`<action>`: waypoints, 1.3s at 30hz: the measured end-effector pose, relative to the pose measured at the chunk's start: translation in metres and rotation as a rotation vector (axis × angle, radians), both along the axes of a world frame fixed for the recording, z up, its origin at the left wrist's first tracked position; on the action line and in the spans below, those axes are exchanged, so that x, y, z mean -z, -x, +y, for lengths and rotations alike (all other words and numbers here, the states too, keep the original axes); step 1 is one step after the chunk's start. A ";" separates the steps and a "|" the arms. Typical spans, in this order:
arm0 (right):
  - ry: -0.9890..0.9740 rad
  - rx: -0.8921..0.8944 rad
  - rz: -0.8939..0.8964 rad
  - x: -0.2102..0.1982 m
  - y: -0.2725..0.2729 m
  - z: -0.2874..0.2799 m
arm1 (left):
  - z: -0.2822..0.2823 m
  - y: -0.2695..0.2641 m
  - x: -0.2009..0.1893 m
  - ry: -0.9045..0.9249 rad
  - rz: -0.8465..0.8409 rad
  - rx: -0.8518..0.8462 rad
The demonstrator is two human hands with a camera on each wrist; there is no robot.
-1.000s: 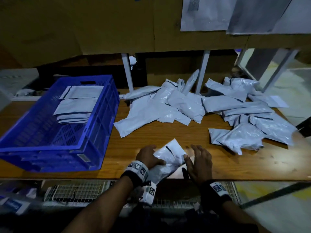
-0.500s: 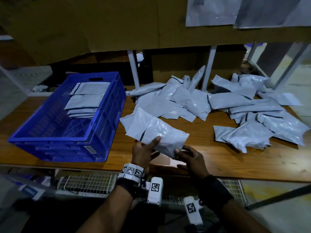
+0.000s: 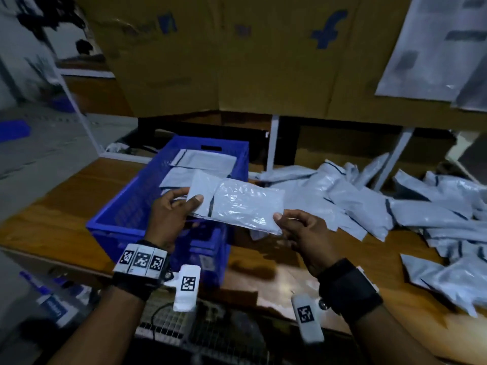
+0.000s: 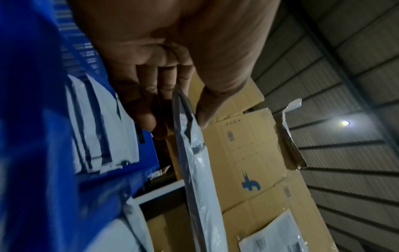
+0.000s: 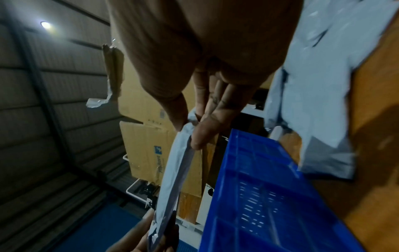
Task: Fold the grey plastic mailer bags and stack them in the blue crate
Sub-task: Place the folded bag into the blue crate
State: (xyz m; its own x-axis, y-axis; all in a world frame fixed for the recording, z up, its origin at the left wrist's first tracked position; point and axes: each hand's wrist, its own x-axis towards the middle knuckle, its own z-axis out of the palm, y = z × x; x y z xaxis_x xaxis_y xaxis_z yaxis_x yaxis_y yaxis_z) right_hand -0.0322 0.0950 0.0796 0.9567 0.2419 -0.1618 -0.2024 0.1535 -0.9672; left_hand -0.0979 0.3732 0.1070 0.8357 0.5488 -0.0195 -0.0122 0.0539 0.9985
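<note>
I hold a folded grey mailer bag flat in the air above the right side of the blue crate. My left hand pinches its left end, thumb on top. My right hand pinches its near right corner. The left wrist view shows the bag edge-on between thumb and fingers; the right wrist view shows the bag the same way beside the crate. Several folded bags lie stacked inside the crate. A heap of unfolded grey mailers lies on the table to the right.
The wooden table bears the crate at left and the mailer heap at right. Cardboard boxes rise behind on white shelf legs. A wire rack sits below the table's front edge.
The bag has gone from being pressed on the table's front edge to lifted, then carried left over the crate, held by both hands. My view has turned left and closer.
</note>
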 end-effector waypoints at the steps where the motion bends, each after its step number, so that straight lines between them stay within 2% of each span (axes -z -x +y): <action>1: 0.009 0.010 -0.022 -0.009 -0.005 0.023 | 0.024 -0.003 -0.002 0.003 0.000 -0.003; 5: 0.040 -0.006 -0.074 -0.040 -0.027 0.109 | 0.116 -0.025 -0.012 0.021 0.040 0.018; 9: 0.046 -0.010 -0.036 -0.072 -0.055 0.167 | 0.181 -0.068 -0.031 -0.029 0.111 0.065; 13: 0.122 0.028 -0.022 -0.082 -0.093 0.206 | 0.223 -0.120 -0.037 -0.237 0.227 0.043; 16: 0.126 0.093 0.029 -0.070 -0.123 0.230 | 0.242 -0.151 -0.034 -0.396 0.323 0.087; 19: 0.515 0.011 -0.029 -0.059 -0.146 0.246 | 0.250 -0.175 -0.030 -0.622 0.416 0.123; 20: 0.840 -0.021 -0.179 -0.051 -0.152 0.249 | 0.249 -0.182 -0.030 -0.696 0.446 0.134; 21: 0.955 -0.030 -0.236 -0.049 -0.163 0.251 | 0.248 -0.189 -0.031 -0.750 0.474 0.144; 23: 0.711 0.049 0.003 -0.038 -0.184 0.254 | 0.247 -0.201 -0.025 -0.815 0.531 0.175; 24: 0.635 0.069 0.068 -0.030 -0.190 0.257 | 0.247 -0.205 -0.023 -0.833 0.554 0.199; 26: 0.622 0.049 0.100 -0.024 -0.194 0.260 | 0.248 -0.212 -0.019 -0.877 0.588 0.264; 32: 1.011 0.076 0.103 -0.016 -0.199 0.272 | 0.266 -0.237 -0.015 -0.921 0.615 0.346; 35: 0.913 0.060 0.129 -0.006 -0.200 0.278 | 0.273 -0.245 -0.010 -0.905 0.623 0.405; 39: 0.898 0.104 0.123 0.003 -0.200 0.287 | 0.279 -0.251 -0.007 -0.901 0.615 0.434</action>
State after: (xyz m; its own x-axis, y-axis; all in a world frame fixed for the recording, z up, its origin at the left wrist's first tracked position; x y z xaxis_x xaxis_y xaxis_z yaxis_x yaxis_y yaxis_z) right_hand 0.1676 0.3818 0.0768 0.9303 -0.1110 -0.3496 -0.3391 -0.6233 -0.7046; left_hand 0.1536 0.6519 0.1141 0.9414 0.2414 -0.2356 0.3312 -0.7941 0.5096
